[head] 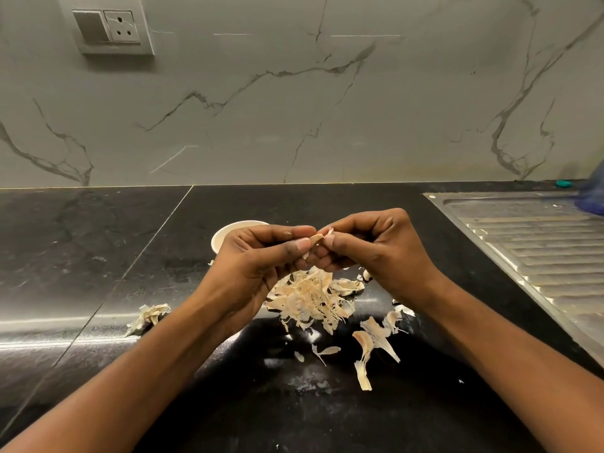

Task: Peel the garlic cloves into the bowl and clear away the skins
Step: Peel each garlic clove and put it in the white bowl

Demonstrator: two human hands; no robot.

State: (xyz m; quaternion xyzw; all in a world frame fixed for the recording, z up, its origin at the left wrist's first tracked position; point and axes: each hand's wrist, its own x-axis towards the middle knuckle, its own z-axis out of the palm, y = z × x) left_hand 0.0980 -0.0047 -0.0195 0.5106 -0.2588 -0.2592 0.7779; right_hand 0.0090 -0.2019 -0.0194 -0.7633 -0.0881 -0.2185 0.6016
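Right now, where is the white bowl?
Head view: the bowl stands on the black counter, just behind the left hand, which hides most of it.

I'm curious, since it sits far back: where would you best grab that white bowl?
Pinch the white bowl at its left rim, coming from above on the left: it stands upright, mouth open, and only that arc shows; the rest is hidden.

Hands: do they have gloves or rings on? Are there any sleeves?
No gloves! The left hand and the right hand are both bare, with no rings and short nails. No sleeves, watch or bracelets show anywhere up to the edge of the picture.
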